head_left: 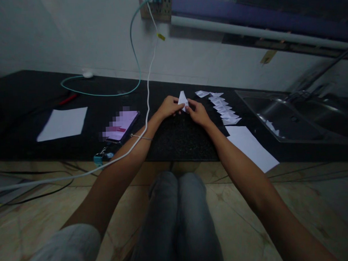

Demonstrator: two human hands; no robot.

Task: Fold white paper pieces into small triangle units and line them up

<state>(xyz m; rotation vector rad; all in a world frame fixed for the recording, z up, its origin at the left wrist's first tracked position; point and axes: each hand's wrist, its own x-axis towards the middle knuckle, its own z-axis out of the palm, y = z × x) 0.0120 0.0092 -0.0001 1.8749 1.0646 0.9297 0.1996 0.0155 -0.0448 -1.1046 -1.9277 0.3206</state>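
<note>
Both my hands meet over the black counter (180, 141) and pinch one small folded white paper piece (182, 98), its pointed tip sticking up. My left hand (169, 107) grips its left side with curled fingers. My right hand (196, 111) holds the right side, fingers closed on it. Just right of my hands lies a row of several small folded white paper pieces (225, 110).
A white sheet (63, 123) lies at the left, another white sheet (252, 147) at the counter's front right edge. A lit phone (121, 126) rests left of my arm with a white cable (147, 108) crossing it. A steel sink (290, 119) is at the right.
</note>
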